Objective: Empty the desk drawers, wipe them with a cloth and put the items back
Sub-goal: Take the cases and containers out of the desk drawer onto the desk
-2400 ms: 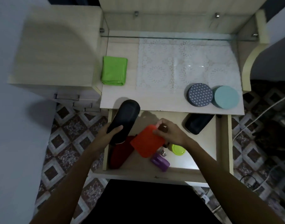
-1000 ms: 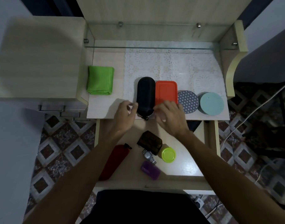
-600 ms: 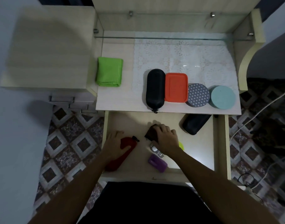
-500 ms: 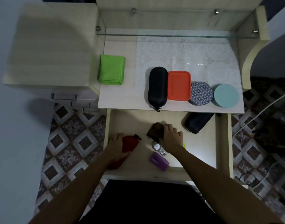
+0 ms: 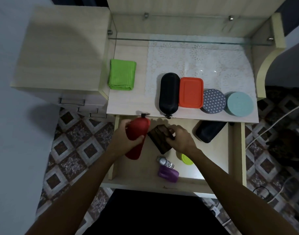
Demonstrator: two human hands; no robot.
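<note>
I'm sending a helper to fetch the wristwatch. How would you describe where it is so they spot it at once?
Look in the open drawer below the desk top. Near its front, the wristwatch lies just behind the purple item. It alone has a white dial and a metal band.

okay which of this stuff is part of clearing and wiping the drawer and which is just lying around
Job: red case in left hand, brown box in right hand, watch, purple item, green cloth, drawer.
Lying about: floor cables, lace mat.
</note>
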